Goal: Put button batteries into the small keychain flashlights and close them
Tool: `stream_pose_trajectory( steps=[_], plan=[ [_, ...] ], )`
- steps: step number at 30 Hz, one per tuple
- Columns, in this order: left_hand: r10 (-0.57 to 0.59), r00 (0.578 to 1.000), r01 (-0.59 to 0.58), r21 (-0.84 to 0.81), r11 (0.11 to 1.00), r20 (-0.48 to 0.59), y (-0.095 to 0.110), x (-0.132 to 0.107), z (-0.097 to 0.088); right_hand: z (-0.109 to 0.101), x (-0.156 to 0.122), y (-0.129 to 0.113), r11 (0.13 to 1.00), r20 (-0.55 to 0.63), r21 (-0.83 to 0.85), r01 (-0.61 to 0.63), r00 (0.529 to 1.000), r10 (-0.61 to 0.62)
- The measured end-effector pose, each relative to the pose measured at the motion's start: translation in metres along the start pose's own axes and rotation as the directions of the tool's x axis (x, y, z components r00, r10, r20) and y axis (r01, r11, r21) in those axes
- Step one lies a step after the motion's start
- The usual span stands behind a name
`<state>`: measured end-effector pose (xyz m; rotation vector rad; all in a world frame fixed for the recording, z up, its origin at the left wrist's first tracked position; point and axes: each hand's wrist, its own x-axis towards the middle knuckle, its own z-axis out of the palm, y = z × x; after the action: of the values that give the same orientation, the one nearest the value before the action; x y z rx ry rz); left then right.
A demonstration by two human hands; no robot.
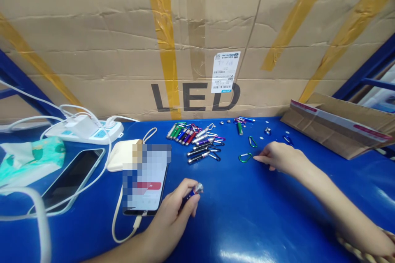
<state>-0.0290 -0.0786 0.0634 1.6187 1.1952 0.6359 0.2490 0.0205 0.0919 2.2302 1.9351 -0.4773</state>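
My left hand (pixel 173 213) is closed around a small blue flashlight (pixel 189 195), its silver end pointing up and to the right. On the right, my right hand (pixel 280 158) rests low over the blue table with thumb and fingertips pinched together. Right beside those fingertips lies a green carabiner (pixel 246 157); whether they touch it or hold anything, I cannot tell. Another green carabiner (pixel 253 141) lies just behind. Several finished-looking mini flashlights in mixed colours (pixel 200 157) lie in a slanting row in the middle, many with carabiners attached.
A lit phone (pixel 145 189) with a cable, a cream power bank (pixel 119 155), a dark phone (pixel 72 178), a tissue pack (pixel 37 158) and a power strip (pixel 105 133) crowd the left. Loose flashlight parts (pixel 240 128) lie behind. An open cardboard box (pixel 333 131) stands right; a large carton (pixel 123 49) walls the back.
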Motion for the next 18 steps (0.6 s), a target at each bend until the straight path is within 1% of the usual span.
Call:
stream_pose_trajectory(
  steps=[4,7,10,12,14,16,17,18],
  plan=[
    [-0.010,1.000,0.010,0.002,1.000,0.009,0.000,0.000,0.000,0.000,0.002,0.001,1.000,0.065,0.030,-0.001,0.998,-0.001],
    [-0.022,1.000,0.022,0.000,1.000,0.017,0.001,0.000,0.000,0.001,0.004,0.003,0.998,0.057,0.057,0.018,0.998,-0.022],
    [-0.027,0.999,0.027,-0.004,1.000,0.020,0.001,0.000,0.000,0.002,0.011,0.013,0.996,0.060,0.076,0.054,0.997,-0.059],
    [-0.025,0.999,0.025,-0.004,1.000,0.020,0.001,0.000,0.000,0.002,0.017,0.022,0.991,0.010,0.098,0.096,0.995,-0.097],
    [-0.023,0.999,0.023,-0.006,1.000,0.025,0.001,0.000,0.000,0.002,0.022,0.031,0.985,-0.101,0.106,0.138,0.987,-0.128],
    [-0.022,0.999,0.022,-0.010,1.000,0.030,0.000,0.000,0.000,0.002,0.025,0.035,0.980,-0.211,0.091,0.176,0.965,-0.154],
    [-0.021,0.999,0.022,-0.012,1.000,0.031,0.000,0.000,0.000,0.003,0.025,0.035,0.978,-0.240,0.082,0.194,0.956,-0.169],
    [-0.020,0.999,0.021,-0.012,1.000,0.033,0.000,0.000,0.000,0.003,0.025,0.033,0.975,-0.243,0.080,0.206,0.953,-0.181]
  ],
)
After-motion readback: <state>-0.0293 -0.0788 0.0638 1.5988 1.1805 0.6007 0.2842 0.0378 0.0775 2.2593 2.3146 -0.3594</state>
